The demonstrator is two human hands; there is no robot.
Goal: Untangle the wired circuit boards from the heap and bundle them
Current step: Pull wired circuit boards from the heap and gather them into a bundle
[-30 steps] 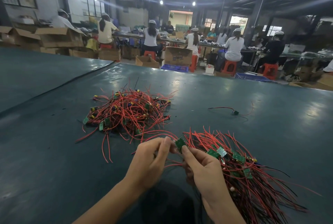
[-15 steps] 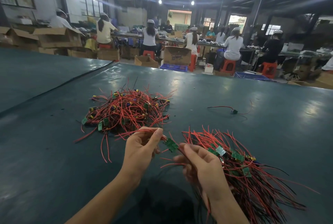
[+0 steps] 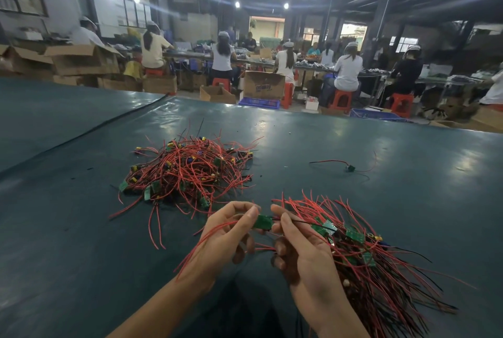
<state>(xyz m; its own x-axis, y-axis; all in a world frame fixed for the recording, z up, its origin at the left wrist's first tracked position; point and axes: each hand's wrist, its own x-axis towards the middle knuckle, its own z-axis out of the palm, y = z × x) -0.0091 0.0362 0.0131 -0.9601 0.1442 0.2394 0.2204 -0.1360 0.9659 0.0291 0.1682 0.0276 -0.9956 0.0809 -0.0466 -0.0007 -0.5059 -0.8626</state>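
The left hand (image 3: 231, 234) and the right hand (image 3: 307, 256) are up over the near edge of the table (image 3: 81, 228), close together. Between them is one little green board (image 3: 262, 222). The left thumb and first finger pinch its left end. The right thumb and first finger pinch its right end, where a thin black wire comes out. The board's red wires (image 3: 206, 239) run down over the left hand toward the near edge.

The heap (image 3: 187, 171) of red wires and small boards lies in the middle of the table, past the left hand. It is a messy pile, and wire ends stick out on all sides.

The bundle (image 3: 367, 256) lies by the near edge on the right, just beside the right hand. Its wires all point much the same way. The lower fingers of the right hand are curled, maybe around some of the bundle's wires, but I cannot tell.

One loose piece (image 3: 348, 167) with a red wire lies alone toward the right edge, well apart from both piles.

Past the far edge, people (image 3: 345, 71) sit on red stools (image 3: 341, 99) among brown boxes (image 3: 262, 84).
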